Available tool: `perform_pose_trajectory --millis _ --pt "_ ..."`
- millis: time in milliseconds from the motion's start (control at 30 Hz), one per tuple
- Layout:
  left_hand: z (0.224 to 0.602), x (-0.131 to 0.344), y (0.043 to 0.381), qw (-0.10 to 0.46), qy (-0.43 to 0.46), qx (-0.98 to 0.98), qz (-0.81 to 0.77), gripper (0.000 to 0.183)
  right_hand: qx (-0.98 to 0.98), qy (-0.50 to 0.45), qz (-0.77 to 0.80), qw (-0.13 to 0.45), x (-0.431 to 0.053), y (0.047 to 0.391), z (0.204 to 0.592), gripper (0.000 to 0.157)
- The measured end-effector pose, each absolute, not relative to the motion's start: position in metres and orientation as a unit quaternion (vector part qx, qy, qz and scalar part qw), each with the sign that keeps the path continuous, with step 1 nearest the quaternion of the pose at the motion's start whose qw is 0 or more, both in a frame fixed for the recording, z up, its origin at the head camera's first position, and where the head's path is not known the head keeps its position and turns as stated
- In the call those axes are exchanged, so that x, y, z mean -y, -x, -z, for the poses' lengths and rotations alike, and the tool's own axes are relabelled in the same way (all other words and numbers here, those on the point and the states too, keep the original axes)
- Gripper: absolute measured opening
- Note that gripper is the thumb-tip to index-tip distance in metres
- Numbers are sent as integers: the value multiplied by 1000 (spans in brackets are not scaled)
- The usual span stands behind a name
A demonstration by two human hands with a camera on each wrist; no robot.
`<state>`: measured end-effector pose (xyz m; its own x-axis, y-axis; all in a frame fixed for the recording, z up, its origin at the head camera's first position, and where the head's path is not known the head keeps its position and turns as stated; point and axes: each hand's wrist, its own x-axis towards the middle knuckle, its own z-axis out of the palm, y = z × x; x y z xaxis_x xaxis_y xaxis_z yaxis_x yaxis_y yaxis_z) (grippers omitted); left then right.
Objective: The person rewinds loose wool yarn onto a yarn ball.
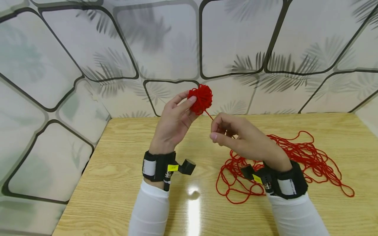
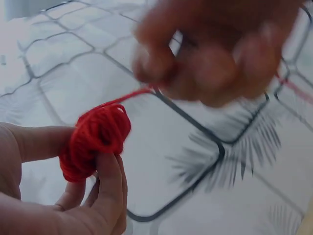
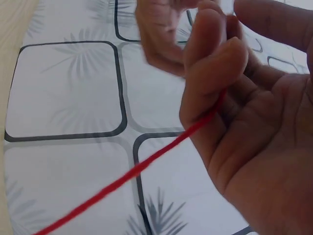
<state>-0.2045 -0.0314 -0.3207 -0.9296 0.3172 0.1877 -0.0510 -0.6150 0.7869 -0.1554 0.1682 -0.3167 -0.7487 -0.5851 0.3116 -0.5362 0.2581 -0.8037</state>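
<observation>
A small ball of red yarn is held up above the table's back edge by my left hand, thumb on its near side and fingers behind. In the left wrist view the yarn ball sits between thumb and fingers. A short taut strand runs from it to my right hand, just to the right and slightly lower. The right wrist view shows the right hand's fingers curled round the yarn strand, which trails off to the lower left. My right hand is blurred in the left wrist view.
A loose, tangled heap of red yarn spreads over the right side of the wooden table, partly under my right forearm. Behind the table stands a wall with a stone-and-leaf pattern. Each wrist wears a black strap with a small camera.
</observation>
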Motion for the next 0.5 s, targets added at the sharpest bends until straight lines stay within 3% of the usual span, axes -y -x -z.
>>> perform_pose_trajectory --millis 133,267,400,500 --pt "317 40 199 191 -218 -397 -871 41 -747 330 575 54 -172 162 320 15" --pt "315 46 193 253 -309 -487 -777 35 -762 271 586 52 -178 166 322 17" --pt "313 43 187 270 -386 -607 -640 36 -801 228 553 37 -182 169 324 15" --pt "314 37 184 250 -373 -705 -549 41 -825 222 519 21 -183 170 324 13"
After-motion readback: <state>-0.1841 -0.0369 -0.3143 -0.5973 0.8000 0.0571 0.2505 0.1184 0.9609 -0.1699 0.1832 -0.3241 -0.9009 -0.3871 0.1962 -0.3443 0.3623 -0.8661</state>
